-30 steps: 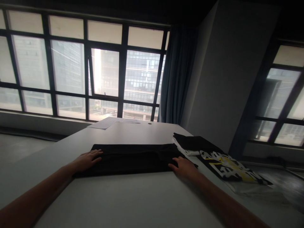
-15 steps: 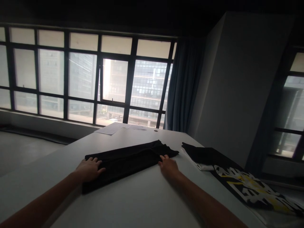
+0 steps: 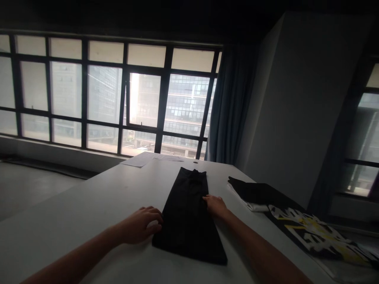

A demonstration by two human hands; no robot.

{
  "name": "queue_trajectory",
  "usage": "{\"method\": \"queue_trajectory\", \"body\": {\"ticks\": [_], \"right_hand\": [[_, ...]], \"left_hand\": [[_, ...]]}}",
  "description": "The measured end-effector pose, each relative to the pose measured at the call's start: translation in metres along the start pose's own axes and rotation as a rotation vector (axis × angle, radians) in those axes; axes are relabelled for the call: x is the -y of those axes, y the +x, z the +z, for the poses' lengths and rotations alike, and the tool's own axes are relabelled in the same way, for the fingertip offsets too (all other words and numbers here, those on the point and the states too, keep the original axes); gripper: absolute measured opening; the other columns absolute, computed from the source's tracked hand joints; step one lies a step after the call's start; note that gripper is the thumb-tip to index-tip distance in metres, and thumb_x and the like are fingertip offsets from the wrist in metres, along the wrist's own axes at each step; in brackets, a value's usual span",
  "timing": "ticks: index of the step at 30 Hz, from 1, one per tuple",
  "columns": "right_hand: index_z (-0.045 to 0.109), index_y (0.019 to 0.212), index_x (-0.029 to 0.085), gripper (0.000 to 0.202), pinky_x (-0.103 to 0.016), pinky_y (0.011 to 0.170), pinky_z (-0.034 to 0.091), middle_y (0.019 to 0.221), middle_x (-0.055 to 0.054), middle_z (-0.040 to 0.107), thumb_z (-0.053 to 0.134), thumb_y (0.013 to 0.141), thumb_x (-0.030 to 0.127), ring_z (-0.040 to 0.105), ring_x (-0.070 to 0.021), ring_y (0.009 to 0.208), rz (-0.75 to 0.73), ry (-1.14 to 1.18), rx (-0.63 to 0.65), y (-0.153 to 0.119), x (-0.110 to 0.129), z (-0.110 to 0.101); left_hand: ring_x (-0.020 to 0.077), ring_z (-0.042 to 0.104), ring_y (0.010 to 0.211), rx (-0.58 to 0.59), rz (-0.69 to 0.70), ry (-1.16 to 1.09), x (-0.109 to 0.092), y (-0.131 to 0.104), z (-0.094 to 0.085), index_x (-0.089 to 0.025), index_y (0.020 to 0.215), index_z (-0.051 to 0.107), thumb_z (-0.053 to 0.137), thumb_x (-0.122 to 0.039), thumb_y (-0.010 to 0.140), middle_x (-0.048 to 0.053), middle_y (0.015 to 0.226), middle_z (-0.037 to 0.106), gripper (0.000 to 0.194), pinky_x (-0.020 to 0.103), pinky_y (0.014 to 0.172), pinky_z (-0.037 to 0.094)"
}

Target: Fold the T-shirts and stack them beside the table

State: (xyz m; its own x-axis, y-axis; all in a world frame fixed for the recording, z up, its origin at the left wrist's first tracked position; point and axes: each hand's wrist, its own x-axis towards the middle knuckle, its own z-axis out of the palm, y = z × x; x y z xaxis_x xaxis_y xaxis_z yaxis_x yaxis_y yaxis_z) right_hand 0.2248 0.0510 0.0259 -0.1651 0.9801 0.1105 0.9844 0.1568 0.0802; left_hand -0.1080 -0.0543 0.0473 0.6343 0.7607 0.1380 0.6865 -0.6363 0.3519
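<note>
A folded black garment (image 3: 189,213) lies lengthwise before me, a long flat strip with its uneven end pointing away. My left hand (image 3: 142,225) rests at its near left edge; thumb and fingers are apart, the tips touching the cloth. On the opposite side, my right hand (image 3: 215,206) has its fingers bent together at the right edge, pinching the cloth there. The undersides of the fingertips are hidden.
The garment lies on a white table (image 3: 130,189). To the right is a pile of black and white clothes (image 3: 260,193) with a yellow-and-white print. Paper sheets (image 3: 139,159) lie at the far end, near a small round hole (image 3: 195,162). Windows and a blue curtain (image 3: 227,118) stand beyond.
The black garment has turned from lying crosswise to pointing away from me. My left hand has moved right, from on top of the cloth to its edge; my right hand has shifted slightly right.
</note>
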Motion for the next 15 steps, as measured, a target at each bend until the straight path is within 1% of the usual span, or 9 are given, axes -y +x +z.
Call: {"method": "queue_trajectory", "body": {"ticks": [2, 3, 5, 7, 9, 11, 13, 15], "right_hand": [[0.058, 0.137, 0.029, 0.066, -0.044, 0.109, 0.036, 0.145, -0.008, 0.054, 0.058, 0.075, 0.005, 0.054, -0.0289, 0.128, -0.032, -0.001, -0.007, -0.013, -0.012, -0.003], [0.056, 0.139, 0.028, 0.072, -0.044, 0.110, 0.036, 0.148, -0.008, 0.051, 0.058, 0.072, 0.002, 0.051, -0.0291, 0.131, -0.067, 0.027, -0.001, -0.022, -0.016, -0.005], [0.055, 0.141, 0.026, 0.074, -0.043, 0.111, 0.037, 0.150, -0.008, 0.049, 0.056, 0.072, 0.001, 0.050, -0.0286, 0.133, -0.167, 0.150, 0.041, -0.044, -0.021, -0.011], [0.057, 0.139, 0.026, 0.067, -0.042, 0.111, 0.040, 0.152, -0.007, 0.046, 0.055, 0.075, 0.004, 0.050, -0.0280, 0.133, -0.253, 0.306, 0.106, -0.068, -0.024, -0.018], [0.060, 0.136, 0.027, 0.060, -0.044, 0.111, 0.042, 0.153, -0.005, 0.044, 0.055, 0.079, 0.008, 0.048, -0.0281, 0.135, -0.299, 0.425, 0.151, -0.089, -0.029, -0.025], [0.064, 0.132, 0.026, 0.054, -0.046, 0.112, 0.041, 0.153, -0.005, 0.044, 0.055, 0.081, 0.011, 0.046, -0.0285, 0.137, -0.304, 0.474, 0.148, -0.105, -0.034, -0.028], [0.067, 0.128, 0.025, 0.049, -0.048, 0.112, 0.040, 0.150, -0.007, 0.048, 0.055, 0.083, 0.011, 0.047, -0.0287, 0.136, -0.281, 0.470, 0.098, -0.115, -0.039, -0.025], [0.070, 0.124, 0.023, 0.046, -0.049, 0.113, 0.039, 0.146, -0.008, 0.053, 0.053, 0.084, 0.010, 0.049, -0.0286, 0.134, -0.270, 0.452, 0.036, -0.121, -0.043, -0.020]], "left_hand": [[0.0279, 0.051, 0.131, 0.010, -0.001, 0.034, 0.005, -0.001, 0.005, -0.029, 0.124, 0.065, 0.043, -0.038, 0.096, 0.005, 0.142, 0.059, 0.037, 0.048, 0.109, 0.039], [0.0289, 0.047, 0.136, 0.016, -0.011, 0.046, 0.008, -0.001, 0.008, -0.030, 0.129, 0.062, 0.043, -0.035, 0.096, 0.005, 0.147, 0.054, 0.039, 0.051, 0.111, 0.037], [0.0294, 0.041, 0.141, 0.006, -0.014, 0.048, 0.013, 0.002, 0.016, -0.032, 0.138, 0.054, 0.044, -0.030, 0.094, 0.003, 0.153, 0.047, 0.045, 0.054, 0.112, 0.037], [0.0286, 0.039, 0.143, -0.024, 0.020, 0.039, 0.015, 0.008, 0.024, -0.033, 0.143, 0.048, 0.047, -0.027, 0.092, 0.002, 0.156, 0.042, 0.051, 0.053, 0.114, 0.036], [0.0279, 0.040, 0.142, -0.038, 0.073, 0.039, 0.013, 0.017, 0.031, -0.032, 0.140, 0.052, 0.050, -0.023, 0.090, 0.002, 0.155, 0.045, 0.051, 0.051, 0.115, 0.036], [0.0271, 0.044, 0.139, -0.024, 0.118, 0.055, 0.007, 0.028, 0.035, -0.030, 0.131, 0.061, 0.049, -0.018, 0.089, 0.002, 0.149, 0.052, 0.045, 0.049, 0.115, 0.037], [0.0265, 0.050, 0.135, -0.011, 0.148, 0.067, 0.001, 0.037, 0.037, -0.029, 0.120, 0.068, 0.047, -0.016, 0.089, 0.002, 0.142, 0.060, 0.040, 0.047, 0.114, 0.038], [0.0259, 0.056, 0.129, -0.007, 0.166, 0.069, -0.007, 0.043, 0.037, -0.028, 0.114, 0.072, 0.048, -0.016, 0.089, 0.002, 0.136, 0.064, 0.036, 0.044, 0.112, 0.040]]}}
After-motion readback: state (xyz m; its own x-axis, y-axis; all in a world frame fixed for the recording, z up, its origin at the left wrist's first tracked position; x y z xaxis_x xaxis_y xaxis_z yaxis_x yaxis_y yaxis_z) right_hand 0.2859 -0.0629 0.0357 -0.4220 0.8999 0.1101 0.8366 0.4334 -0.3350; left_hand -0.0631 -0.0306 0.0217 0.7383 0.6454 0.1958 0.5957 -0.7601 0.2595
